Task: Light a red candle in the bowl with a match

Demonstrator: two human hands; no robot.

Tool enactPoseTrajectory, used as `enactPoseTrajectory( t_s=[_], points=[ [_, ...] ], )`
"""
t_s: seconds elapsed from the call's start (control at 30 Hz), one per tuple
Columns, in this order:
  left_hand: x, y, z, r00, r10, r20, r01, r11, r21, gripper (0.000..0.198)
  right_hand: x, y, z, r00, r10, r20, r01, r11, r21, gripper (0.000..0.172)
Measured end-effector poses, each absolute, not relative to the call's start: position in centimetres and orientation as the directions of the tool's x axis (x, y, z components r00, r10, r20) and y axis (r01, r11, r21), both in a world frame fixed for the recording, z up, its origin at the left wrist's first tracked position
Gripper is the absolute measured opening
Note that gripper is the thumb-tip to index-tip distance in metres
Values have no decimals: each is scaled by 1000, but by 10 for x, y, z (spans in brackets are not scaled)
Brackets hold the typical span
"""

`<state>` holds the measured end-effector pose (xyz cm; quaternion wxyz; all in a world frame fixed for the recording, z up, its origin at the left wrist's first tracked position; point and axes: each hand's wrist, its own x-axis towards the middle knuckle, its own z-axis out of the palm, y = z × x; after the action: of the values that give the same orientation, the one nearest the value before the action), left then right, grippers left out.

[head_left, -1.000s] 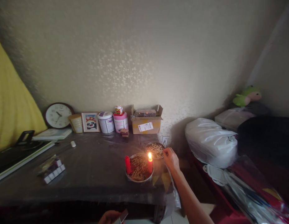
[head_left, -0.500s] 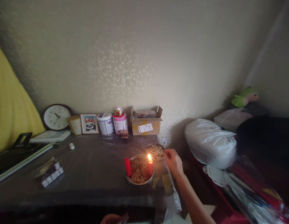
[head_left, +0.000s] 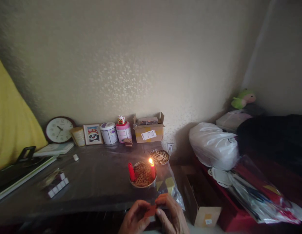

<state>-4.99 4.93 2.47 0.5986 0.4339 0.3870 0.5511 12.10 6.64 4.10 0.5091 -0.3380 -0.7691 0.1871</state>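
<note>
My left hand (head_left: 136,218) and my right hand (head_left: 170,213) are together at the bottom of the head view, in front of the table's near edge. Between their fingers is a small matchbox (head_left: 151,213), reddish on top with a pale side; fingers cover part of it. Whether a match is in the fingers I cannot make out. Beyond the hands stands a metal bowl (head_left: 144,186) of brown grains. It holds an unlit red candle (head_left: 131,172) at left and a burning red candle (head_left: 152,170) at right. Behind it is a bowl of matchsticks (head_left: 160,157).
Along the wall stand a clock (head_left: 59,130), a panda picture (head_left: 93,134), two tins and an open cardboard box (head_left: 149,131). A wrapped pack of small boxes (head_left: 57,185) lies at left. Right of the table are an open carton (head_left: 204,204) and a white bag (head_left: 214,144).
My right hand has come back from the rim of the matchstick bowl to my left hand. Both hands are now higher in view, around the matchbox. The view has shifted slightly right.
</note>
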Motion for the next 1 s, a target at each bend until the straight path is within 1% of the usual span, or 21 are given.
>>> enactPoseTrajectory(
  t_s=[0.1,0.23,0.4,0.53,0.63,0.73,0.9,1.0],
  points=[
    [-42,52,29,129,992,10,-296,29,955,30,125,67,37,-260,744,616,317,668,-673,27],
    [-39,49,20,78,996,-31,-293,53,955,30,126,66,29,-309,757,575,329,653,-683,29],
    [-46,45,6,75,997,-31,-371,57,927,33,121,66,22,-371,717,591,339,697,-632,24],
    [-52,47,-3,92,996,-8,-390,44,920,35,118,68,20,-401,683,611,347,730,-588,21],
    [-53,50,-9,96,995,38,-390,3,921,35,118,70,21,-404,646,648,365,763,-533,18],
    [-52,54,-16,95,989,115,-413,-66,908,36,118,72,23,-398,617,679,374,785,-494,17],
    [-53,61,-24,93,978,189,-417,-134,899,37,118,75,23,-397,622,675,356,782,-511,19],
    [-56,62,-25,143,961,237,-396,-164,903,37,120,76,20,-429,618,659,357,786,-505,21]
  ],
)
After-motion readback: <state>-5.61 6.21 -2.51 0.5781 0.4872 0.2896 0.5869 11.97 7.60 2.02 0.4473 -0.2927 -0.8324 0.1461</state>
